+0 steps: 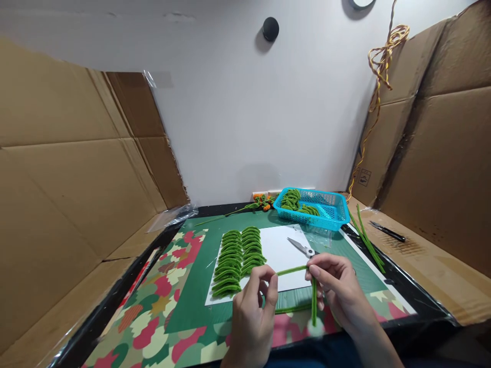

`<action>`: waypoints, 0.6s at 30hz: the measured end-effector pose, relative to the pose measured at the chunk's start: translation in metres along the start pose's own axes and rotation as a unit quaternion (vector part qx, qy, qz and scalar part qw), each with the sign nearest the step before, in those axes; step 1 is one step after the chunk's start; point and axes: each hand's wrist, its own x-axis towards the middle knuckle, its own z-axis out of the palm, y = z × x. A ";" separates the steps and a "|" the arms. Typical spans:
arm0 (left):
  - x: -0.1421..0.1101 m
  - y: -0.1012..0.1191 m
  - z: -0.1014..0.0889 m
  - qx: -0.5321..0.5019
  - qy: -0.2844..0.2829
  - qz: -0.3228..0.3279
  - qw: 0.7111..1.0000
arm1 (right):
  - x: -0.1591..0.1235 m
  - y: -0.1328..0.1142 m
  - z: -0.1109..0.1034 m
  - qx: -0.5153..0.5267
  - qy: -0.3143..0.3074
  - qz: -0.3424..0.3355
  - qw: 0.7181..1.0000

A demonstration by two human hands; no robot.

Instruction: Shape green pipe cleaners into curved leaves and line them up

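Observation:
A green pipe cleaner (292,271) stretches between my hands over a white sheet (282,250). My left hand (253,301) pinches its left end between thumb and fingertips. The other end is pinched in my right hand (339,286). From that same pinch a green strand (314,302) hangs down toward the table's front edge. Scissors (303,247) show their blades just beyond my right hand; their handles are hidden, so I cannot tell whether the hand touches them. Curved green pieces (227,266) lie stacked in two columns on the sheet's left part.
A blue plastic basket (333,221) holding similar green pieces stands at the back. Orange-and-green flowers (264,200) lie beside it. To the right are long green stems (366,240) and a dark-handled tool (389,232). Cardboard walls (72,189) enclose both sides.

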 end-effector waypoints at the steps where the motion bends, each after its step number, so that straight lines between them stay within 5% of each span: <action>1: 0.000 0.000 0.000 -0.004 0.001 -0.003 1.000 | 0.000 0.000 0.000 -0.003 -0.003 -0.001 1.000; 18: -0.006 0.004 0.005 -0.233 -0.042 -0.157 0.959 | 0.002 0.003 0.001 -0.022 0.006 -0.002 1.000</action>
